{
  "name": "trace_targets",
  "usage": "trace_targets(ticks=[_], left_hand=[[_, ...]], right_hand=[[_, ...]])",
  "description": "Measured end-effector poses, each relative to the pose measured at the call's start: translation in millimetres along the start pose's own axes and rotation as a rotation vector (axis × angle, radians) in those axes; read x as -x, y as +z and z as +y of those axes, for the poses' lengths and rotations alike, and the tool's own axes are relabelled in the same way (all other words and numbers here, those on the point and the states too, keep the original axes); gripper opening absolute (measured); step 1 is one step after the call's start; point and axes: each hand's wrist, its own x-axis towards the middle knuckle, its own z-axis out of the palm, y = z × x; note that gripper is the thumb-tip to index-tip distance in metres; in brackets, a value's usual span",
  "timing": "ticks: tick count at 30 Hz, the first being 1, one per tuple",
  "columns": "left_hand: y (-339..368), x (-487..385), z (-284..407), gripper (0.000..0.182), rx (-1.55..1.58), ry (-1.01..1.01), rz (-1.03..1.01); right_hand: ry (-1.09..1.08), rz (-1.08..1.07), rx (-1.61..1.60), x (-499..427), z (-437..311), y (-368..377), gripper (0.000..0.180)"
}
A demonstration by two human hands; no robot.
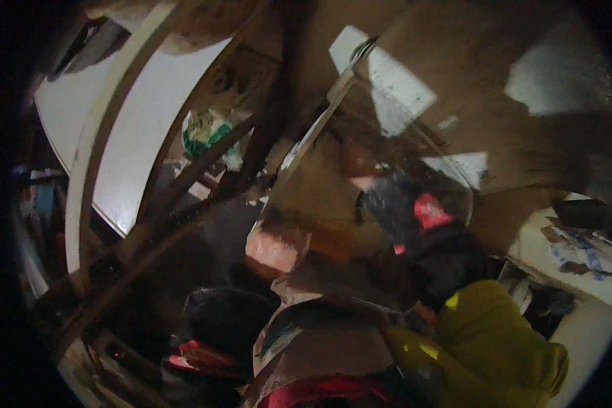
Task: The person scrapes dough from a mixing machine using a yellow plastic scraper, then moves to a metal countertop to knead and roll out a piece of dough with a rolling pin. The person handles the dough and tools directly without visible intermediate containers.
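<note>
A clear, pane-like sheet (pixel 326 194) with a pale edge is tilted in front of me, and brown surfaces show through it. At its lower left edge, the bare fingers of my left hand (pixel 278 250) are curled on the rim. My right hand (pixel 392 204) wears a dark fingerless glove with a red patch and lies over the sheet's middle. Blur hides whether its fingers press on the sheet or hold something. An olive-yellow sleeve (pixel 494 331) covers the right arm. Crumpled brown paper-like material (pixel 336 352) lies below the sheet, close to my body.
White panels (pixel 153 112) and a pale curved strip (pixel 102 112) stand at left. Dark bars (pixel 183 204) cross near a green-and-clear plastic bag (pixel 204 132). Pale angular pieces (pixel 403 81) lie on a brown surface (pixel 469 102). A white surface (pixel 591 285) holds crumpled printed wrapping (pixel 586 255).
</note>
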Motion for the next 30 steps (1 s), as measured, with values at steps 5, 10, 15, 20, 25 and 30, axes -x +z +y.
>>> trace_targets(ticks=[5,10,15,20,25,30], left_hand=[[4,-1,-1,0.011,-0.016,-0.001,-0.057],[2,-4,-5,0.008,0.095,0.044,0.004],[-3,-7,-1,0.008,-0.044,0.108,0.006],[-3,-10,-2,0.013,-0.06,0.152,0.002],[-8,-6,2,0.01,-0.087,0.096,-0.074],[-7,-9,5,0.009,-0.089,0.014,-0.129]], right_hand=[[0.034,0.122,-0.857,-53,1,39,0.035],[0.354,0.185,-1.109,13,-2,2,0.019],[0.876,-0.125,-1.266,65,6,-10,0.029],[0.645,0.029,-1.249,106,-10,18,0.025],[0.763,-0.178,-1.043,136,-14,23,0.021],[0.442,0.035,-0.545,160,-41,-32,0.032]])
